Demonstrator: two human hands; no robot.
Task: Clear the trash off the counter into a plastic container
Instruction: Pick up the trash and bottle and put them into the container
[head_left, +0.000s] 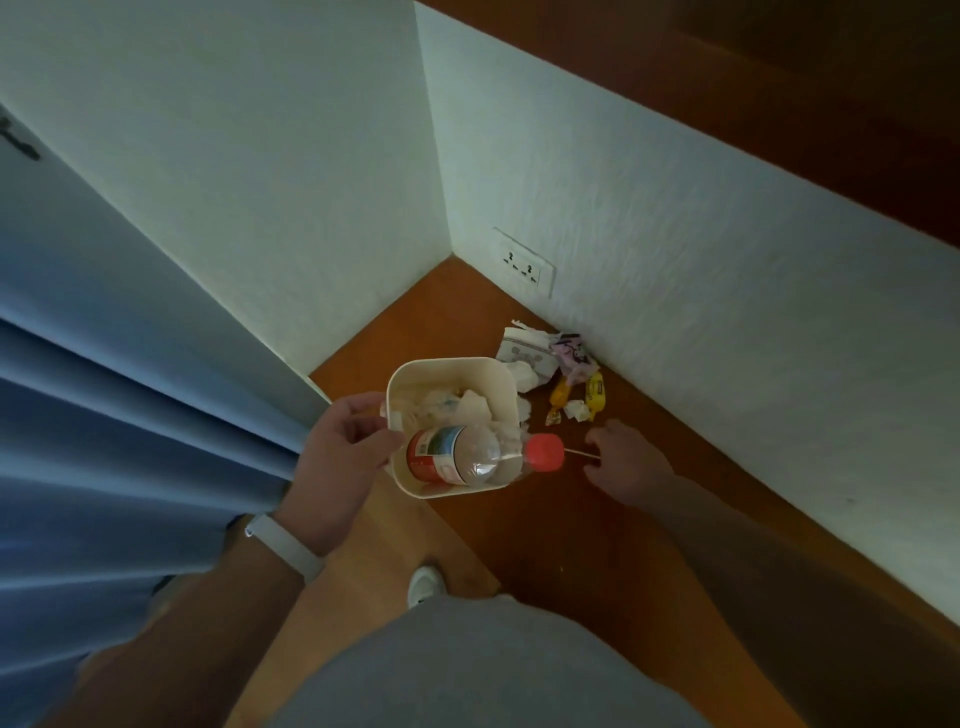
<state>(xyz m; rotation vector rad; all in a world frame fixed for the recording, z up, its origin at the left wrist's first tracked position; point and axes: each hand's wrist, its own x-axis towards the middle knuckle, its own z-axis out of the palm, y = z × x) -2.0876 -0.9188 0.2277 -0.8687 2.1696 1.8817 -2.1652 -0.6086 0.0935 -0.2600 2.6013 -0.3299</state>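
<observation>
reaching with right hand (626, 462) toward thin stick (582, 454) lying on counter (519, 519), thumb and fingers curling either side of its near end; cannot tell whether pinching it or stopping just short of touch. gripping plastic container (441, 370) by its rim with left hand (345, 447), fingers curled round the edge, holding it up just beside the right hand's reach.

judging the step: pinching the stick low and close to its end, lifting rather than pressing it flat; tipping the container's mouth toward the right fingertips for a short drop. minding the bottle (457, 454), lying slanted inside, red cap (544, 452) poking over the rim on the side facing the right hand, crowding the opening and likely to roll out on too steep a tilt.

noting the rest: crumpled tissue (524, 353) and yellow wrappers (579, 392) bunching just beyond the right fingertips, near the wall (727, 312). container looking cream, squarish with rounded corners, holding crumpled paper under the bottle.
</observation>
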